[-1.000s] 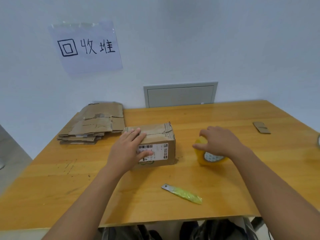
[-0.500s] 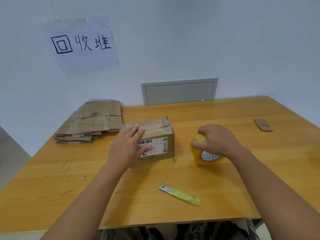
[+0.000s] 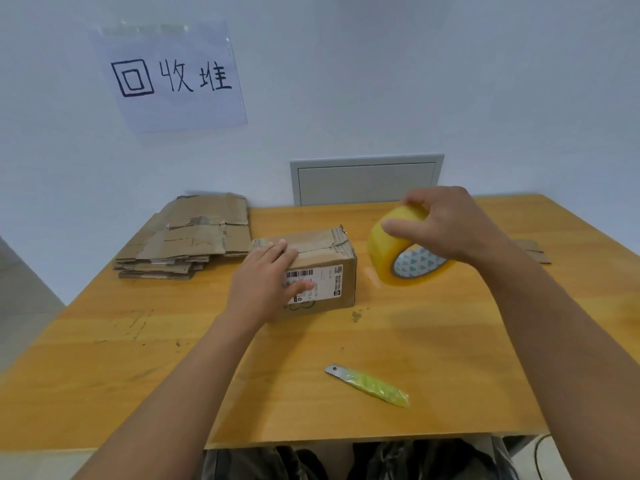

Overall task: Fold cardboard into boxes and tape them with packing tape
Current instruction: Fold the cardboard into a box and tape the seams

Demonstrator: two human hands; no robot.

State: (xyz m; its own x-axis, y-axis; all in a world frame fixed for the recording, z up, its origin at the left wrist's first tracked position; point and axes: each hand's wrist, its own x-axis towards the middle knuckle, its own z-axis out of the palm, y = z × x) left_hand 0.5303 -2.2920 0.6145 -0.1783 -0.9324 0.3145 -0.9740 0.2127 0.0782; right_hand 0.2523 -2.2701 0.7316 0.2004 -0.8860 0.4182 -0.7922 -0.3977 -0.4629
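A small folded cardboard box (image 3: 332,268) with a white shipping label stands at the middle of the wooden table (image 3: 138,375). My left hand (image 3: 266,282) rests on its left end, fingers flat on the top flaps and thumb on the labelled front. To the right of the box, my right hand (image 3: 446,226) grips a yellowish roll of packing tape (image 3: 398,258), held tilted a little above the table. A stack of flattened cardboard (image 3: 187,240) lies at the back left.
A small cutter blade with a yellow-green sleeve (image 3: 370,386) lies near the table's front edge. A scrap of cardboard (image 3: 533,251) sits at the far right. A paper sign (image 3: 169,77) and a grey wall panel (image 3: 367,178) are behind the table.
My right hand has lifted the tape roll off the table and raised it up and back, beside the box. My left hand stays on the box.
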